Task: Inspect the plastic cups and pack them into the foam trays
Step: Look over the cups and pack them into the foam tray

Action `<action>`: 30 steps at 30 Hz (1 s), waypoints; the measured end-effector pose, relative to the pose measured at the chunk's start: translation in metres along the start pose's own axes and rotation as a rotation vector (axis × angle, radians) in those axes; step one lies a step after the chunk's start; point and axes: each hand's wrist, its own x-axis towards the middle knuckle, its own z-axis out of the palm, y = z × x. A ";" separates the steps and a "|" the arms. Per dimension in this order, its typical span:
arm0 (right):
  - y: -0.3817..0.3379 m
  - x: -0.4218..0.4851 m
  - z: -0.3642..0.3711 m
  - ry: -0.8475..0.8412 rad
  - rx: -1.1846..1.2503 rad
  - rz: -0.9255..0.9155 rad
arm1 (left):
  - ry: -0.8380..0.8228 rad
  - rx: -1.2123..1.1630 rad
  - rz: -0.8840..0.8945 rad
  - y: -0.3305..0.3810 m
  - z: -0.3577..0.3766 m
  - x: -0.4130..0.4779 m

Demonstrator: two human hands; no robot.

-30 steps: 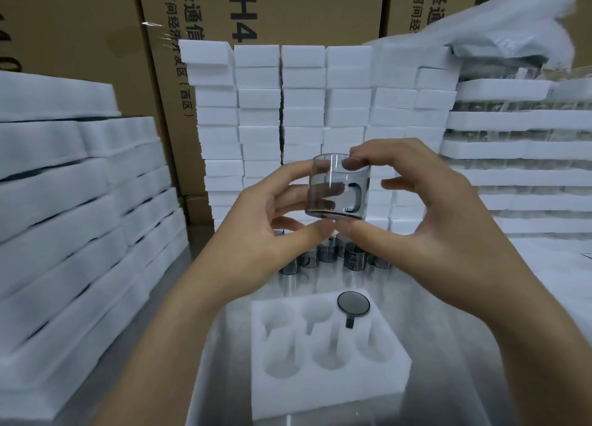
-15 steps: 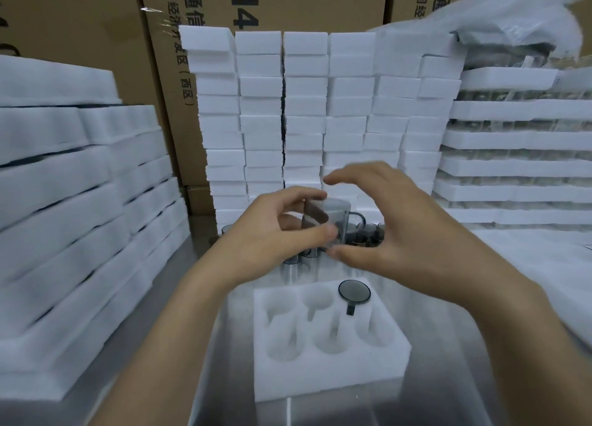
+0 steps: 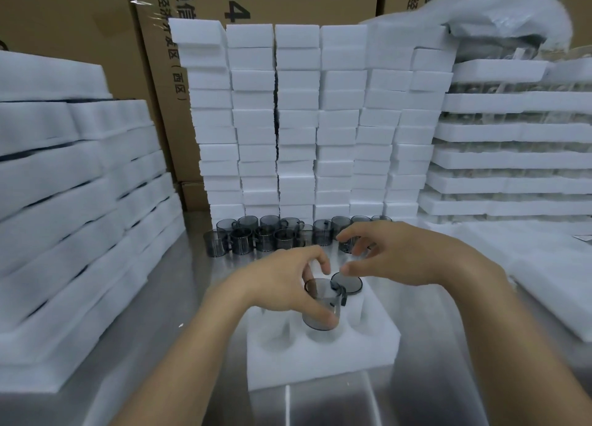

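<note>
As the left hand (image 3: 282, 284) grasps the upright smoky-grey plastic cup (image 3: 320, 302), the white foam tray's (image 3: 320, 361) pocket lies just beneath; right hand (image 3: 400, 255) slack.

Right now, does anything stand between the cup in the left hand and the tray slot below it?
Nothing visible does. The left hand holds the cup over an empty slot of the foam tray; the packed cup sits in a neighbouring slot, beside its handle, not beneath it.
</note>
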 end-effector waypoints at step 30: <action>0.017 -0.005 -0.016 0.015 0.084 0.030 | 0.288 0.337 0.078 0.025 0.064 0.022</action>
